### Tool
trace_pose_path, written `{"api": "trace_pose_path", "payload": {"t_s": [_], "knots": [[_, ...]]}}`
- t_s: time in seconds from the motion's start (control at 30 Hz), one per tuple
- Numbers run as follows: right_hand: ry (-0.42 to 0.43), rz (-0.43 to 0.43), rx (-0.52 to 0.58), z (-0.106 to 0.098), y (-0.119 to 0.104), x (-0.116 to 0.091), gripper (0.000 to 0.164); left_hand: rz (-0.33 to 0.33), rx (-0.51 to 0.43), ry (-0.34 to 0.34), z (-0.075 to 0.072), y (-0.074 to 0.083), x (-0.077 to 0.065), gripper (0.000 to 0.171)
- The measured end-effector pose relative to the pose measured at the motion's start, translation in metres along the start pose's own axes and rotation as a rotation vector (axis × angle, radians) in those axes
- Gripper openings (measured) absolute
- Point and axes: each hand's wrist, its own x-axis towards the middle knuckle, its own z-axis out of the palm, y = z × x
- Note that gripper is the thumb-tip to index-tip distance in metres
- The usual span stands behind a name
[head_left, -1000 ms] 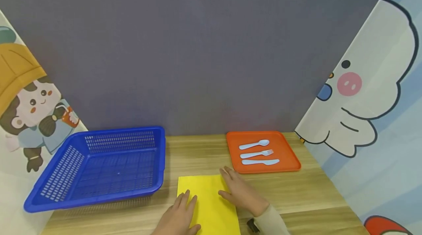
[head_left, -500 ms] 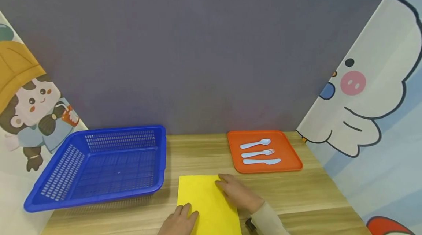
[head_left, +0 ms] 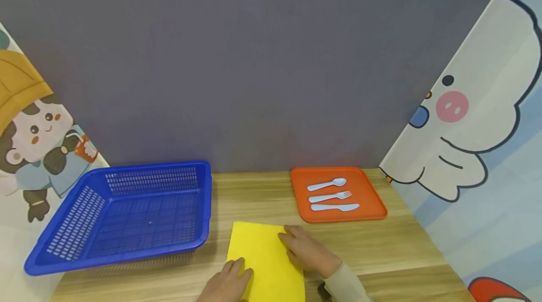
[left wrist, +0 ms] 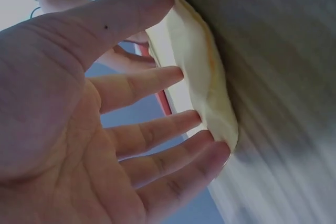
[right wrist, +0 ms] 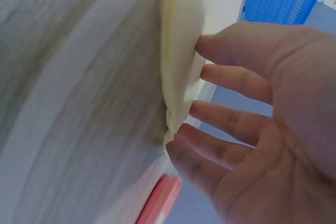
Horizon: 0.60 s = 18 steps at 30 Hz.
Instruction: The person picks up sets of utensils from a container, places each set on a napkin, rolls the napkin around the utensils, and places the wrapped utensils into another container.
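Note:
A flat, folded yellow cloth lies on the wooden table, its layered edge seen in both wrist views. My left hand rests on its near left side. In the left wrist view the thumb and fingertips of that hand touch the cloth along its edge, fingers spread and fairly straight. On the far right edge lies my right hand. Its fingertips meet the side of the cloth in the right wrist view, with the palm off the cloth. The near end of the cloth runs out of the head view.
A blue plastic basket stands at the left of the table. At the back right, an orange tray carries a light blue spoon, fork and knife. A grey panel rises behind the table.
My right hand has drawn back toward me, its fingers now at the cloth's edge. The left hand has also drawn back. The cloth has turned slightly clockwise.

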Motion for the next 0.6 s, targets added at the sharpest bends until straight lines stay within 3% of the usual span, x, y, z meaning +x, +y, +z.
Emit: {"api": "trace_pose_path", "payload": {"t_s": [0.3,0.6], "knots": [[-0.050,0.070,-0.026,-0.004,-0.005,-0.008,0.045,0.000,0.007,0.037,-0.010,-0.005,0.002,0.054],[-0.086,0.132,-0.035,-0.007,-0.010,-0.016,0.051,-0.037,-0.091,0.040,-0.020,-0.010,0.008,0.056]]}}
